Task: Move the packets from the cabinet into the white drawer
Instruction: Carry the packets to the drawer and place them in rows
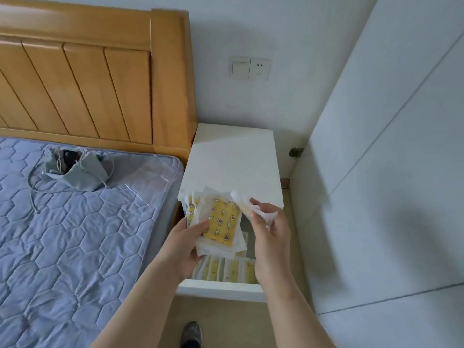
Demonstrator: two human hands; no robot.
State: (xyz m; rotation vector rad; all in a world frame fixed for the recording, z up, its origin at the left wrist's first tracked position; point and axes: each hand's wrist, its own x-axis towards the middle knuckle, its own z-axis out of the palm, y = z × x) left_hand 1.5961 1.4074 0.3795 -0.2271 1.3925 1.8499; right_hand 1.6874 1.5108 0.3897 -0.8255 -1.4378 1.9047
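Two hands (pixel 187 247), one drawer (pixel 221 288), one pouch (pixel 75 170), packets (pixel 222 223) uncountable.

Premises presenting as a home bedroom: wooden headboard (pixel 95 71) standing over a quilted mattress (pixel 70 234), white bedside cabinet (pixel 233 159) sitting beside it, wall switch-and-socket plate (pixel 249 67) showing above.

No readable text, labels or numbers; yellow packet (pixel 222 226) carries only star-and-flower print.

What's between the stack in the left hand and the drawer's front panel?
In the head view, a row of yellow packets stands on edge inside the white drawer, below the stack held by the left hand.
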